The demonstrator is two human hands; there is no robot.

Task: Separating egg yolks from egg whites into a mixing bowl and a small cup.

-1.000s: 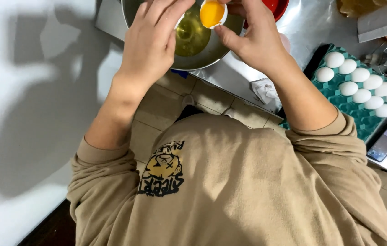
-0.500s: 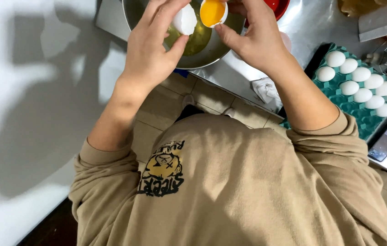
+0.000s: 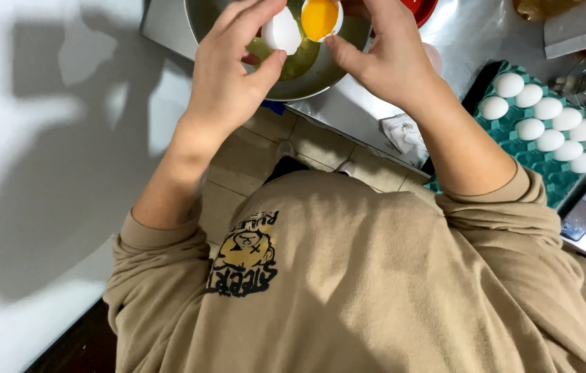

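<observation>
Cupping yolk (image 3: 320, 18), right hand (image 3: 382, 59) pinches half-shell upright over bowl (image 3: 203, 21); left hand (image 3: 231, 83) grips empty shell (image 3: 282, 32) at 9 o'clock.

The left hand (image 3: 227, 83) is gripping an empty white eggshell half (image 3: 282, 32) while the right hand (image 3: 382, 59) is holding a yolk-filled shell half (image 3: 321, 18) over a round metal bowl (image 3: 306, 72), near a teal egg tray (image 3: 534, 155).
</observation>
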